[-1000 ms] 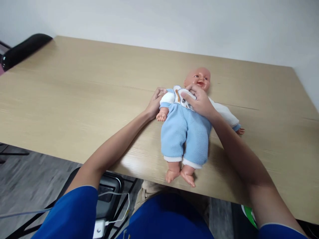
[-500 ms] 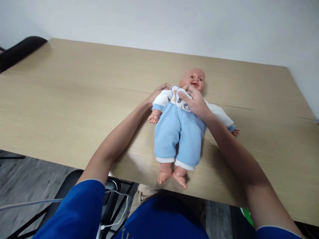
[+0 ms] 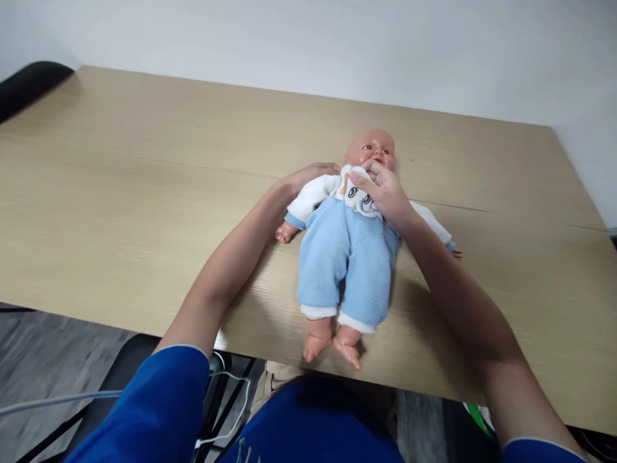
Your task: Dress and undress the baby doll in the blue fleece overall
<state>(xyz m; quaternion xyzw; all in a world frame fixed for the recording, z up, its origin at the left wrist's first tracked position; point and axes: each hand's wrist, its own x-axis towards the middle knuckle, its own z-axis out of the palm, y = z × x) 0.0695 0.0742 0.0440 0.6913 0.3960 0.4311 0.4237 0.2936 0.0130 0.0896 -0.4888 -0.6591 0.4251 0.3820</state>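
Note:
A baby doll (image 3: 370, 149) lies on its back, its bare feet toward me. It wears a fleece outfit (image 3: 322, 257) with light-blue legs and a white top bearing an embroidered face. My right hand (image 3: 388, 196) is closed on the front of the collar, just under the doll's chin, thumb and fingers bent at the fabric. At the shoulder on the left, my left hand (image 3: 308, 177) reaches behind the white sleeve (image 3: 315, 193) to the neck edge of the outfit. Its fingertips are hidden by the collar.
The light wooden table (image 3: 168, 212) has a seam running across it, and a pale wall (image 3: 308, 51) stands behind. Black chairs (image 3: 33, 87) show at the far left and below the near edge. A white cable (image 3: 243, 411) hangs by my lap.
The collar has shifted up and right toward the chin with my hands. My left hand has moved slightly right, and the doll's arm on that side has swung outward.

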